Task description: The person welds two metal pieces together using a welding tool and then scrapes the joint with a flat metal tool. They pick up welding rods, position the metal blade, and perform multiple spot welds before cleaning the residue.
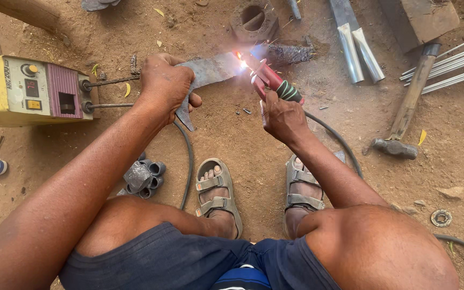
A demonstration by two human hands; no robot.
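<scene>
I squat on bare dirt. My left hand (165, 86) grips a flat, rusty curved metal blade (210, 72) and holds it just above the ground. My right hand (281, 115) is closed on a red welding electrode holder (269, 80) with a green-striped grip. A bright white arc with sparks (241, 63) burns where the electrode tip meets the blade's far end, beside a dark rough metal piece (288, 53).
A yellow welding machine (28, 91) sits at left with cables (189, 156) running past my sandalled feet. A hammer (406, 107), metal rods (447, 67), flat metal bars (358, 45), a wooden block (420, 19) and a round metal ring (254, 19) lie around.
</scene>
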